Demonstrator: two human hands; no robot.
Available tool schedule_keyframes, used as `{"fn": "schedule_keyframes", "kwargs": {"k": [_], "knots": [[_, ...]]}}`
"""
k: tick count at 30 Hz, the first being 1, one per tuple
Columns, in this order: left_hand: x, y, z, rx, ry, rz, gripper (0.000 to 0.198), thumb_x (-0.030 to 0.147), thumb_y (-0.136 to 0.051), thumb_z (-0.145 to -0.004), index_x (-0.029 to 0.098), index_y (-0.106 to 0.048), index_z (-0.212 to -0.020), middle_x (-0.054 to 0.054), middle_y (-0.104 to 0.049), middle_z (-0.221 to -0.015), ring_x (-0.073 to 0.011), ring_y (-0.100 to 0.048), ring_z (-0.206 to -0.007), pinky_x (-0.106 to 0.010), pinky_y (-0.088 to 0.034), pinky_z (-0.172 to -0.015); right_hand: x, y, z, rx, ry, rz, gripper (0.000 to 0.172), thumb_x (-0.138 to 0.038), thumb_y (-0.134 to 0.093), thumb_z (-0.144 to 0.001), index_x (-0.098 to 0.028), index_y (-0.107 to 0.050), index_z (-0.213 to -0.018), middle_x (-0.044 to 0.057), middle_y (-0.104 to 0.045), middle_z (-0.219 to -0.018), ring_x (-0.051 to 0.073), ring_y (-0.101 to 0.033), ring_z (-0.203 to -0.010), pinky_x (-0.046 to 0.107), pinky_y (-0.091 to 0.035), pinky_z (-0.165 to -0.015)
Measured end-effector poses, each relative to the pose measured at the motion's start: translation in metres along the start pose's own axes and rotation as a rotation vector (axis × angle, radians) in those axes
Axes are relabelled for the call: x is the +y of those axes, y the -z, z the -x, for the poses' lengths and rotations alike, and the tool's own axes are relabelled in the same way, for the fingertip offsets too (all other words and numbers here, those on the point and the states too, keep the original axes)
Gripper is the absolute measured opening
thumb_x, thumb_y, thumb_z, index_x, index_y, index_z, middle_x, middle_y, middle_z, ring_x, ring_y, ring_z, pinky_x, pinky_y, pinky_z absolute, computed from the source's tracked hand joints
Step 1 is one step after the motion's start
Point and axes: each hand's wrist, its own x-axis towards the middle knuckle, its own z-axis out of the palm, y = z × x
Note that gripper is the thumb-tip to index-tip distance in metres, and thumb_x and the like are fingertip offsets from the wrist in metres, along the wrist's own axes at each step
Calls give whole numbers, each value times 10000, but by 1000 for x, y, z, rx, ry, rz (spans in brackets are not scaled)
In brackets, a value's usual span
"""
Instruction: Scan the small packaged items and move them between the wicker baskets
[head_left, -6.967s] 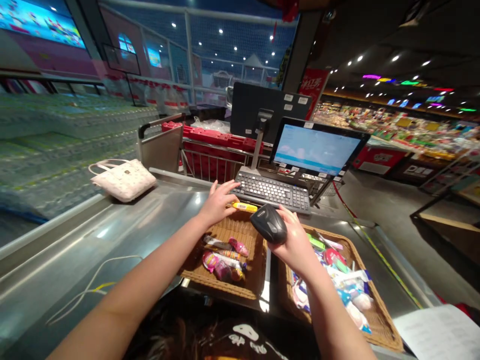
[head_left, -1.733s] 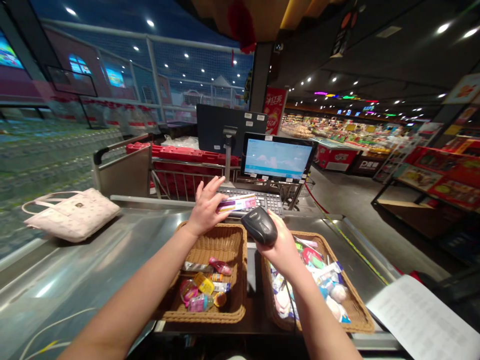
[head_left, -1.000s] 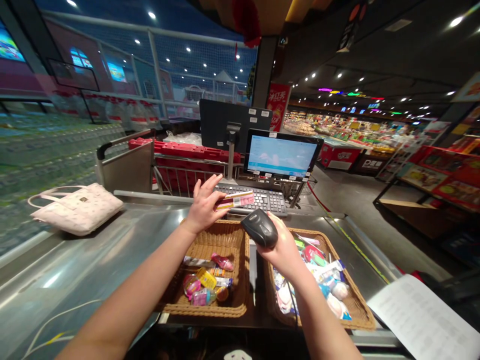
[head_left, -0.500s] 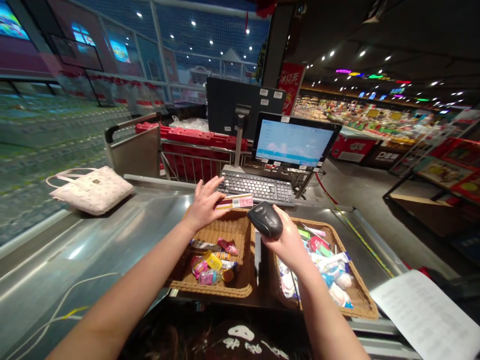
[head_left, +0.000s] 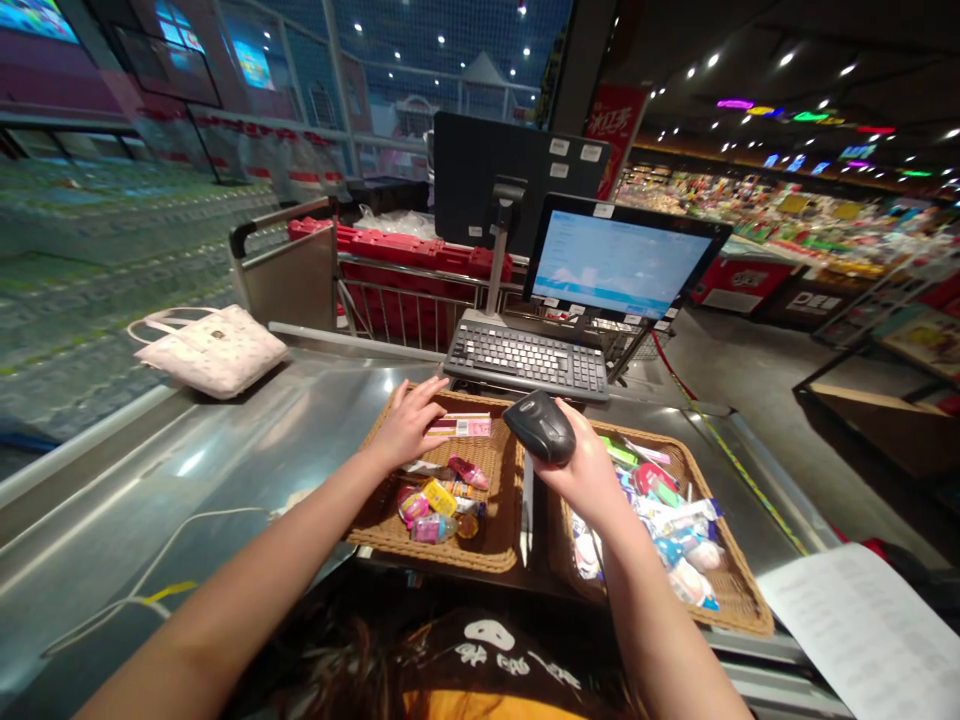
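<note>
My left hand (head_left: 409,424) pinches a flat pink and yellow packet (head_left: 460,427) over the far edge of the left wicker basket (head_left: 390,536), fingers partly spread. My right hand (head_left: 587,470) grips a black barcode scanner (head_left: 541,427), held between the two baskets and pointing toward the packet. The left basket holds several small sweets and packets. The right wicker basket (head_left: 742,612) is filled with several colourful wrapped items.
A keyboard (head_left: 527,358) and lit monitor (head_left: 621,262) stand beyond the baskets on the steel checkout counter (head_left: 247,440). A pale handbag (head_left: 212,347) lies at the counter's left. A printed sheet (head_left: 870,635) lies at the right. Red shopping baskets (head_left: 405,250) sit behind a rail.
My left hand has lowered the packet from in front of the keyboard down to the left basket's far edge. The scanner stays in my right hand. The camera has tilted downward.
</note>
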Motion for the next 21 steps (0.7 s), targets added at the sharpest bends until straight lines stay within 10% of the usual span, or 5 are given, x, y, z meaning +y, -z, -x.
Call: {"fn": "schedule_keyframes", "kwargs": {"k": [21], "knots": [[-30, -34, 30, -220, 15, -145, 323, 473, -616, -850, 153, -646, -879, -177, -490, -1465, -319, -366, -1420, -598, -62, -1200, -4, -26, -1, -155, -49, -93, 413, -207, -665, -703, -196, -646, -1116, 113, -638, -1238, 348, -467, -1335, 541, -367, -1123]]}}
